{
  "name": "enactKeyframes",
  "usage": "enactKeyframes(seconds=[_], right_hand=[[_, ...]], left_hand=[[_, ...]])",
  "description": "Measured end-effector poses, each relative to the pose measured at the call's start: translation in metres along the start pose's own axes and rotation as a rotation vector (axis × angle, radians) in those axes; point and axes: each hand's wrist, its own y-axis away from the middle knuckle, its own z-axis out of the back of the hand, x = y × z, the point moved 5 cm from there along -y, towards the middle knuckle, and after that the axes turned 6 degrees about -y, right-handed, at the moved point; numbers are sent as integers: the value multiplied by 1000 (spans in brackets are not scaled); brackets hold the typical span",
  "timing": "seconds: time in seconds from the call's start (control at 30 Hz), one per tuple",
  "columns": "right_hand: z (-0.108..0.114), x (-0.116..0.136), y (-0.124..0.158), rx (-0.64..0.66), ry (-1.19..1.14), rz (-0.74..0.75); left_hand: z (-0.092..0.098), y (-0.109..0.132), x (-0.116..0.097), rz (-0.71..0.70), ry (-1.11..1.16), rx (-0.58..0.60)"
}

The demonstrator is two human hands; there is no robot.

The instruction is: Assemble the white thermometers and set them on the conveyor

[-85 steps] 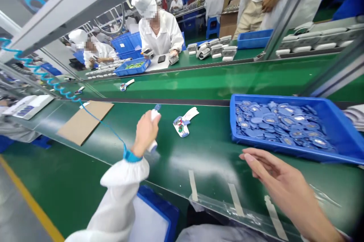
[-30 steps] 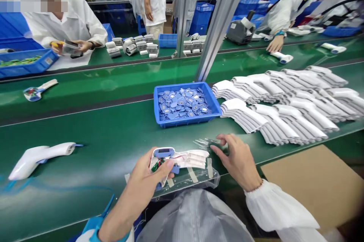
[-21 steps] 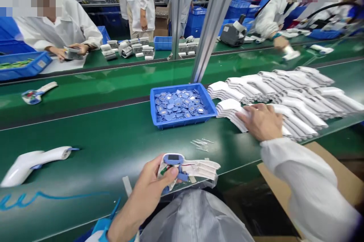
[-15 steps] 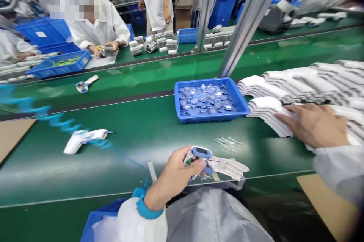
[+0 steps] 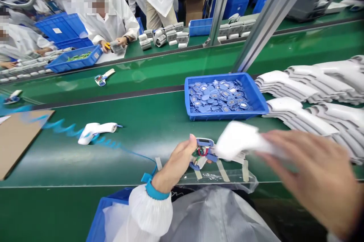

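My left hand (image 5: 175,165) is shut on an opened thermometer assembly (image 5: 202,153), a blue-framed part with a small circuit board and coloured wires showing. My right hand (image 5: 311,175) grips a white thermometer housing (image 5: 237,141), blurred by motion, just to the right of that assembly. A blue wrist strap (image 5: 153,190) circles my left wrist, and its coiled blue cord runs across the green conveyor belt (image 5: 148,172). Stacked white housings (image 5: 309,119) lie beyond my right hand.
A blue tray of blue parts (image 5: 224,96) sits on the belt. Further left lie a finished white thermometer (image 5: 96,133) and a cardboard sheet (image 5: 17,141). A clear plastic sheet (image 5: 227,177) is taped at the belt edge. Co-workers sit across a second belt.
My right hand has lifted a white housing off the stacks and brought it beside the assembly. My left hand has turned the assembly, and the view has swung slightly.
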Motion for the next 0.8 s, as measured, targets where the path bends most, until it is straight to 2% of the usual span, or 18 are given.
enactKeyframes(seconds=[0.03,0.1,0.17,0.3,0.47,0.53,0.63,0.7,0.8], right_hand=[[-6,27,0,10,75,110],[-21,64,0,53,144,262],[-33,81,-1,77,173,301],[-55,78,0,113,137,230],[-73,54,-2,303,-357,-65],[-74,54,-13,325,-536,-168],[-76,69,-40,214,-642,-282],[-80,82,-57,70,-529,-292],[-86,100,-74,-110,-255,-172]], left_hand=[[3,-1,2,7,-10,-28],[6,-2,4,6,-7,-55],[5,-1,4,-21,7,-9],[1,3,-2,-81,-72,74],[6,9,-18,-221,-342,4],[8,9,-22,-225,-444,-43],[7,8,-29,-263,-547,-94],[0,7,-33,-320,-614,-82],[-9,4,-34,-374,-837,-104]])
